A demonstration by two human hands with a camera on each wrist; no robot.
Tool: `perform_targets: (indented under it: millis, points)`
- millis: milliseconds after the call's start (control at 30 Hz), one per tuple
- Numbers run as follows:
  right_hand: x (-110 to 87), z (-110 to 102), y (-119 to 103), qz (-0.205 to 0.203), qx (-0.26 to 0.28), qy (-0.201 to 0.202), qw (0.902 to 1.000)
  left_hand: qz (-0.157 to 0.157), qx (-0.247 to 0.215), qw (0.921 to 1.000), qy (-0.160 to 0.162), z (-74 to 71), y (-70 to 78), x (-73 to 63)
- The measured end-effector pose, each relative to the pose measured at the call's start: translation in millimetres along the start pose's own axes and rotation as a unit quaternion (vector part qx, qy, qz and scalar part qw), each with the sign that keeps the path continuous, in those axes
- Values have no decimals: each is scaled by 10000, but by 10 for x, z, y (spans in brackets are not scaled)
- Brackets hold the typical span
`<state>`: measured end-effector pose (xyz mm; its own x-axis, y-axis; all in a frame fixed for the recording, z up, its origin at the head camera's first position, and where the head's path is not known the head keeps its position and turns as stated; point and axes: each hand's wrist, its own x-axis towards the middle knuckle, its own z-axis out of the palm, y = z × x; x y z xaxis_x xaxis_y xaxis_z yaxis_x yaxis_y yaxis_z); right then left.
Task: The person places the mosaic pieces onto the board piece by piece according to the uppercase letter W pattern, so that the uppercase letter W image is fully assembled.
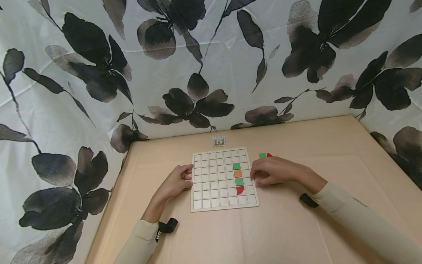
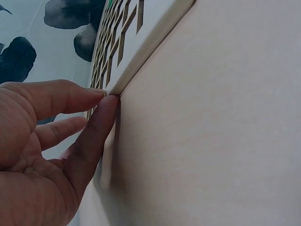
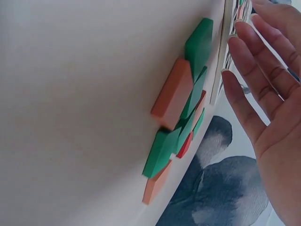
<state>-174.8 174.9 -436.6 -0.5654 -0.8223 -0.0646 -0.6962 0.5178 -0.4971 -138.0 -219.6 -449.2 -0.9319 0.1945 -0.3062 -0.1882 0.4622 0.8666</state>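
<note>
A pale wooden grid board [image 1: 211,178] lies flat on the table, covered in square cells. In one column near its right side sit a green square tile [image 1: 236,166], an orange square tile [image 1: 237,173], another green tile [image 1: 239,182] and a red tile [image 1: 240,190] with a rounded corner. My left hand [image 1: 178,179] touches the board's left edge, thumb and finger set apart along it. At the right edge is my right hand [image 1: 275,171], its fingers loosely bent; the right wrist view shows nothing held in them.
Several loose green and orange tiles [image 3: 173,92] lie on the table beside my right hand, with a red tile [image 3: 185,145] among them. My hand covers most of these in the head view. A small patterned card [image 1: 219,141] lies behind the board. Flowered cloth [image 1: 230,69] hangs behind the table.
</note>
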Motion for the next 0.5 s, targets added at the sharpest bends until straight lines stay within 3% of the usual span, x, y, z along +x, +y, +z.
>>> perform_targets:
  millis: [500]
  points:
    - [-148, -9, 76, 362, -52, -11, 9993, -11, -63, 10000, -50, 1, -16, 13]
